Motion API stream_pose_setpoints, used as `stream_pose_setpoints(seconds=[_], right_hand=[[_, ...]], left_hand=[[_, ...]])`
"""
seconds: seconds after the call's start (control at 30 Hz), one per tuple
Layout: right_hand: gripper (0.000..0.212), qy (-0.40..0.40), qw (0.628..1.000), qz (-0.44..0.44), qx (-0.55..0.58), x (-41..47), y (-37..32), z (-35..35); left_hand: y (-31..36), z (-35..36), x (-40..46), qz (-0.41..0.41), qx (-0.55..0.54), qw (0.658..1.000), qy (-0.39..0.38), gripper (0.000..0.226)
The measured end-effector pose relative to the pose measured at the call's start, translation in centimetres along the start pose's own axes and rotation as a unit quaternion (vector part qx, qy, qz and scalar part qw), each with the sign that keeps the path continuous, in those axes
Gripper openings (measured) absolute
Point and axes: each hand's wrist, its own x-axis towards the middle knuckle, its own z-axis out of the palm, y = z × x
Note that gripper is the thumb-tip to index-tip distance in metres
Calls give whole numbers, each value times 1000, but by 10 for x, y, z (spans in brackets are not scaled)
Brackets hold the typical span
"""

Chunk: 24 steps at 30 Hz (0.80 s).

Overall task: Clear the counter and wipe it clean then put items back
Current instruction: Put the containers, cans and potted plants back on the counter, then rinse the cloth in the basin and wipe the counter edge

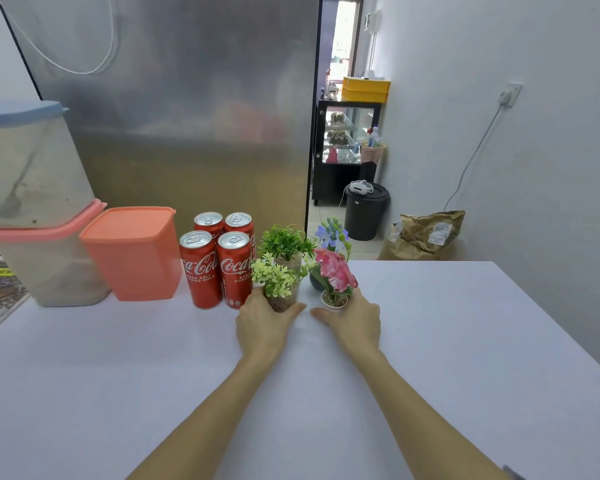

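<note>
My left hand (262, 323) grips a small clear pot with a light-green plant (278, 284) on the white counter (430, 341). My right hand (352, 318) grips a small white pot with a pink flower (335, 275). Behind these stand a darker green plant (284, 242) and a blue-flowered plant in a dark pot (331, 233). Several red Coca-Cola cans (219, 261) stand close to the left of the plants. An orange lidded container (132, 252) sits further left.
Two stacked translucent tubs (32, 209), one with a pink lid and one with a blue lid, stand at the far left. A steel fridge wall (187, 116) rises behind the counter. A black bin (366, 211) and a paper sack (426, 235) sit on the floor beyond.
</note>
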Motion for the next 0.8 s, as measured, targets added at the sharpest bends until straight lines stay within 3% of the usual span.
stream_pose_setpoints(seconds=[0.23,0.33,0.4,0.5,0.67,0.8], right_hand=[[80,-21,1000,1,-15,-11,-1,-8],[92,-21,999,2,-32,-19,6,-23],[88,-24,998,-2,-62,-26,11,-36],[69,-18,994,2,-108,-41,23,-71],[48,-14,976,15,-215,-91,48,-146],[54,-59,948,100,-296,-159,72,-192]], left_hand=[[-8,-10,-12,9,18,999,-45,58],[-11,-25,-41,-22,-10,1000,15,50],[-7,-33,-69,-44,-76,994,60,48],[8,-27,-108,8,-112,990,82,37],[40,17,-159,187,-51,978,-73,32],[63,39,-197,311,-8,924,-222,34]])
